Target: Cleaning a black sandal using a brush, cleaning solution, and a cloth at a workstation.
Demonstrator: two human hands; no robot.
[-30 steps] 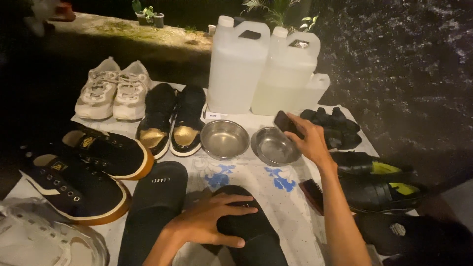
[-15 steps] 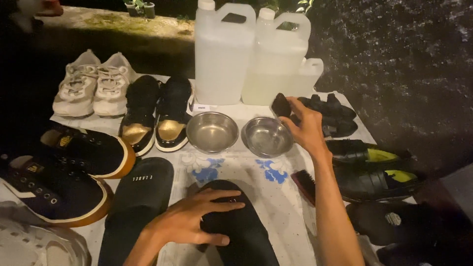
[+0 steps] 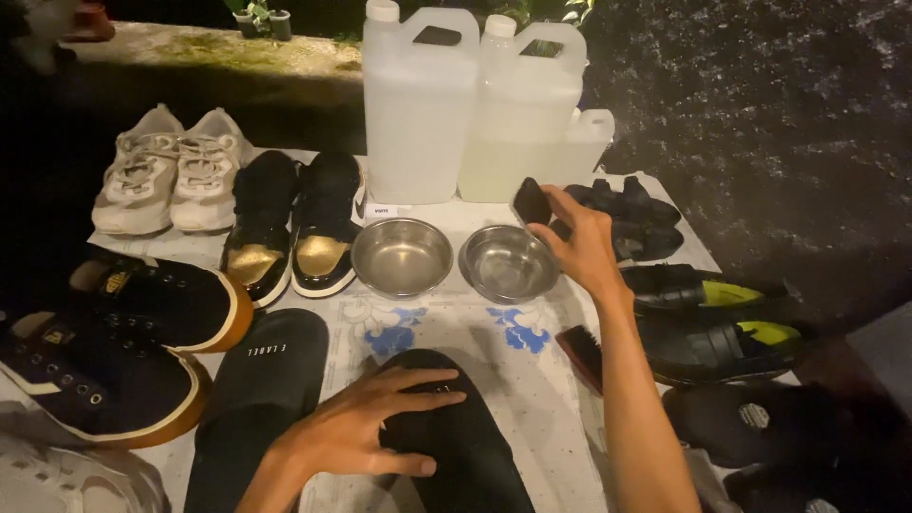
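My left hand lies over the strap of a black slide sandal at the near middle of the mat, fingers spread on top and thumb along its near side. My right hand reaches out past the right steel bowl and pinches a small dark pad above the bowl's far rim. A second steel bowl stands just left of it; both look empty.
Two big translucent jugs stand behind the bowls. A small brush lies by my right forearm. The matching black slide, black-and-gold shoes, white sneakers and dark sneakers lie left. Dark shoes line the right edge.
The view has drifted, so everything sits further right in frame. My right hand stays beyond the right bowl with the dark pad; my left hand stays on the slide.
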